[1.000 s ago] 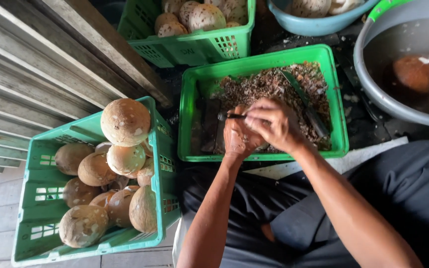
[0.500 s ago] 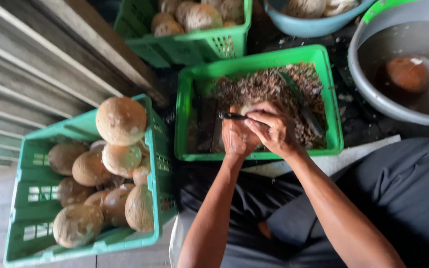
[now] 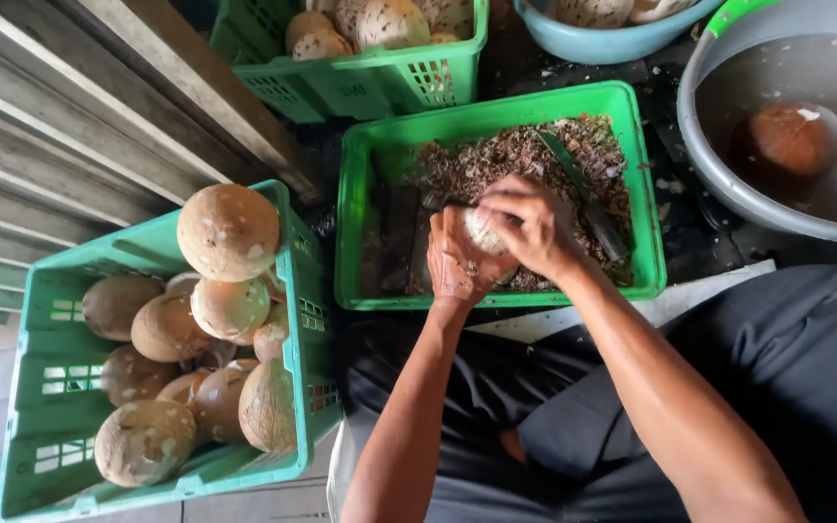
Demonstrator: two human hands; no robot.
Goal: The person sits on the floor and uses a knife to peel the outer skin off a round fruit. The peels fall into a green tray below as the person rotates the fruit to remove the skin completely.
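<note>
My left hand (image 3: 457, 263) cups a coconut (image 3: 485, 232) over a green tray (image 3: 372, 155) full of brown shavings. Its bared white flesh shows between my fingers. My right hand (image 3: 527, 225) is closed over the top of the coconut and grips a small tool whose dark tip pokes out to the left. A long knife (image 3: 583, 194) lies on the shavings just right of my hands.
A green crate (image 3: 50, 387) of several brown coconuts sits at left. Another green crate (image 3: 380, 82) with peeled coconuts is at the top, beside a blue bowl (image 3: 573, 34). A grey basin (image 3: 728, 184) at right holds water and one coconut (image 3: 791, 136). My dark trousers fill the bottom right.
My right hand has slid over the coconut, and more white flesh shows. The view has shifted slightly.
</note>
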